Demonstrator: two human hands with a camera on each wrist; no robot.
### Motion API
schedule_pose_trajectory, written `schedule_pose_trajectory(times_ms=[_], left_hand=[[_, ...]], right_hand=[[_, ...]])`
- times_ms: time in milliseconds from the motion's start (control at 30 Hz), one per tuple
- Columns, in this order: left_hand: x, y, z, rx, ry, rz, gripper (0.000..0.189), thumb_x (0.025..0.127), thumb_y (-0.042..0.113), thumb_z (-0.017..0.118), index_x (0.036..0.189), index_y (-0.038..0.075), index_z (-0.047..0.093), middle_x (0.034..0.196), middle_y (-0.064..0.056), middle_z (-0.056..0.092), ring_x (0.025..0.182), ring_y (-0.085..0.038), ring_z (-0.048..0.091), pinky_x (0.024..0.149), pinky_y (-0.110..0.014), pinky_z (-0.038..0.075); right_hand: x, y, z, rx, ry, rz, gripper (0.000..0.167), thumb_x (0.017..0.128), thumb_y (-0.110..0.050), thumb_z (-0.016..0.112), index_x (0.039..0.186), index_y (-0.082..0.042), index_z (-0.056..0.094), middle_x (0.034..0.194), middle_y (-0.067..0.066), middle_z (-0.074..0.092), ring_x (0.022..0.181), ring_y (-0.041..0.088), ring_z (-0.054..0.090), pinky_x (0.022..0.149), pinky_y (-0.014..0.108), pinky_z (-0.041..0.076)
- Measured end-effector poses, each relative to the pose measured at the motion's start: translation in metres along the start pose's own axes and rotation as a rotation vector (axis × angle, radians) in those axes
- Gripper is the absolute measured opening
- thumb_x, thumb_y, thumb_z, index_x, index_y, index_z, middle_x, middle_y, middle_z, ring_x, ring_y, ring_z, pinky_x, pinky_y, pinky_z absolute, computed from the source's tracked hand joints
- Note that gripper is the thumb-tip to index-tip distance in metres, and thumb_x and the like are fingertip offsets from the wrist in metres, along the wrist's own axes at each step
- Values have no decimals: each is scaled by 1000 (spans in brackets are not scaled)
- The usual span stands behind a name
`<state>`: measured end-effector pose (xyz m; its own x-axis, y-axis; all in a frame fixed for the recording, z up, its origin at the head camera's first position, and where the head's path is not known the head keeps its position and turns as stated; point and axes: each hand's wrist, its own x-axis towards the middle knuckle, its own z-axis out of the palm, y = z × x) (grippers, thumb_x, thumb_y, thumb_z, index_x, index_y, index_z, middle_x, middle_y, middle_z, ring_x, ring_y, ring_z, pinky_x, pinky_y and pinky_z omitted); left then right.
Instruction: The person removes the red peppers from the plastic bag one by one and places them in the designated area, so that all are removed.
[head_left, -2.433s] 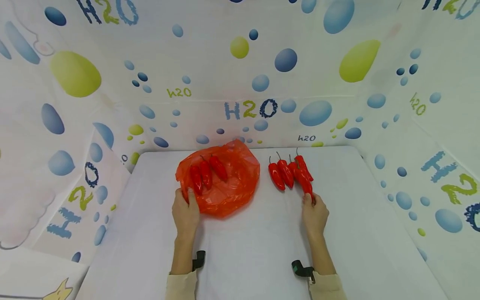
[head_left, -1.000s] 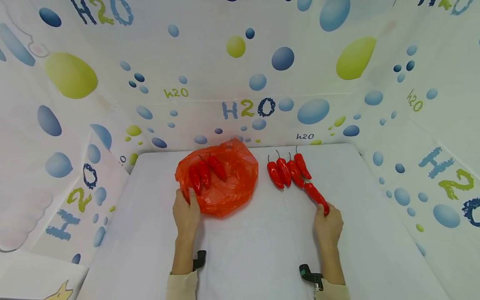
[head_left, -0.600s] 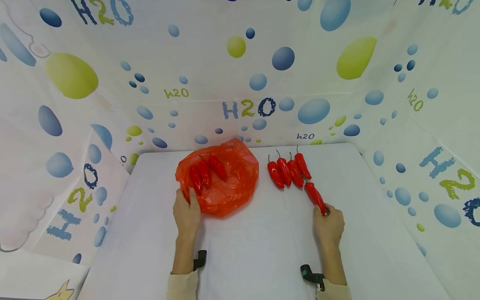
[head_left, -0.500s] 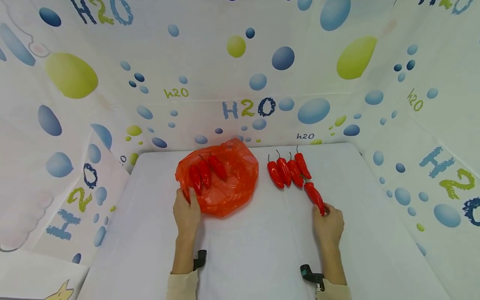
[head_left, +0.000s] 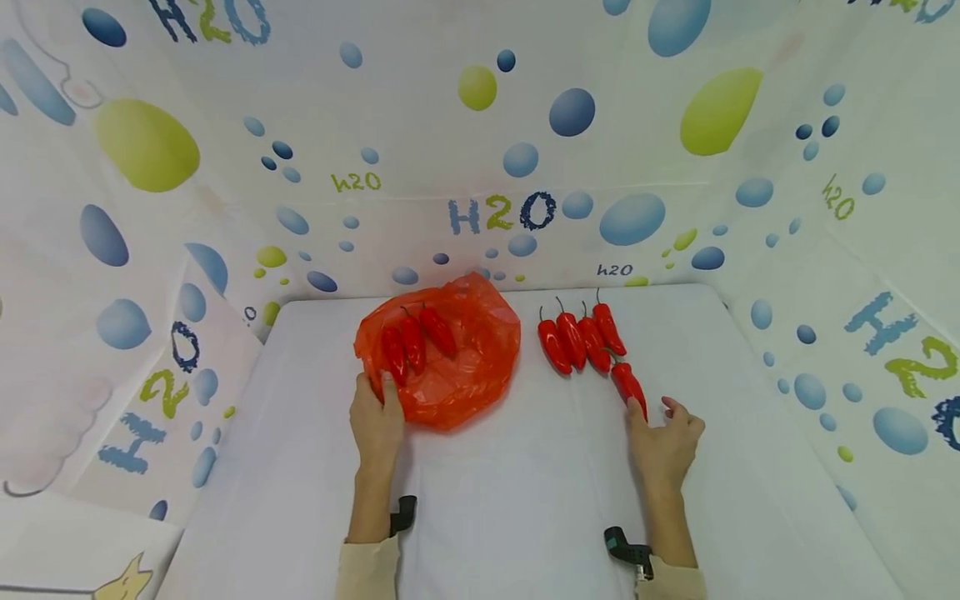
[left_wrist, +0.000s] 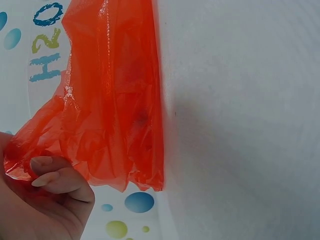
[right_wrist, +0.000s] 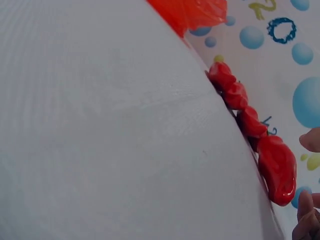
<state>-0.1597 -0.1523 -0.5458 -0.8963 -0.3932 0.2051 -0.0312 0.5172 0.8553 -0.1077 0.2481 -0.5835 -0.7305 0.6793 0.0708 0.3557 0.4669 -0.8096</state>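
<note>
My left hand [head_left: 378, 421] pinches the near left edge of a red-orange plastic bag [head_left: 480, 358]. In the left wrist view, fingers [left_wrist: 62, 180] curl on the crumpled film of the bag [left_wrist: 110, 90]. Three red chili peppers [head_left: 412, 343] lie in the bag's left part. To its right are several more red peppers [head_left: 572, 340] side by side, stems pointing away. One pepper [head_left: 627, 385] lies nearer, just in front of that row. At its tip is the thumb of my right hand [head_left: 663, 450], whose other fingers are spread away. The right wrist view shows this pepper [right_wrist: 276, 170] beside the parted fingertips [right_wrist: 306, 205].
Everything lies on a table with a white cover [head_left: 495, 508]. White walls with blue and green drops and H2O lettering [head_left: 502, 212] stand behind and at both sides. A dark wrist camera [head_left: 626, 546] sits on each forearm.
My right hand drew one pepper from the row toward the near right and set it down. Now its fingers have opened off the pepper. The left hand keeps its hold on the bag.
</note>
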Motion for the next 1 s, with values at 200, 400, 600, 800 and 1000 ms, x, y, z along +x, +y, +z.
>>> schedule_pose_trajectory(times_ms=[200, 400, 600, 800, 1000], left_hand=[[1, 1, 1, -1, 3, 4, 38, 111, 33, 48, 131, 0, 51, 114, -18, 65, 100, -35, 63, 92, -51, 56], [0, 0, 2, 1, -1, 8, 38, 110, 35, 48, 130, 2, 51, 111, -16, 64, 98, -33, 63, 91, -49, 57], [0, 1, -1, -7, 3, 11, 39, 111, 34, 47, 131, 0, 51, 114, -18, 65, 99, -34, 63, 92, -51, 57], [1, -1, -1, 2, 19, 6, 38, 111, 33, 47, 128, 0, 52, 112, -19, 65, 97, -34, 63, 91, -50, 57], [1, -2, 0, 9, 19, 16, 40, 111, 36, 45, 126, -1, 52, 109, -20, 65, 96, -37, 63, 88, -50, 56]], right_hand=[[1, -12, 6, 65, 80, -129, 58, 92, -43, 77, 136, -8, 62, 132, 15, 48, 84, 21, 59, 68, 26, 48], [-9, -38, 19, 131, 47, -295, 48, 89, -32, 84, 127, -8, 68, 126, 11, 54, 93, 20, 60, 75, 24, 49], [-20, -65, 35, 178, -17, -476, 40, 87, -25, 85, 120, -8, 70, 121, 10, 58, 95, 20, 62, 78, 34, 51], [-20, -93, 46, 223, -81, -620, 37, 87, -22, 84, 117, -6, 70, 122, 8, 60, 100, 21, 61, 81, 44, 56], [-20, -111, 56, 226, -118, -636, 38, 88, -25, 84, 120, -11, 71, 126, 6, 60, 113, 22, 59, 85, 48, 59]])
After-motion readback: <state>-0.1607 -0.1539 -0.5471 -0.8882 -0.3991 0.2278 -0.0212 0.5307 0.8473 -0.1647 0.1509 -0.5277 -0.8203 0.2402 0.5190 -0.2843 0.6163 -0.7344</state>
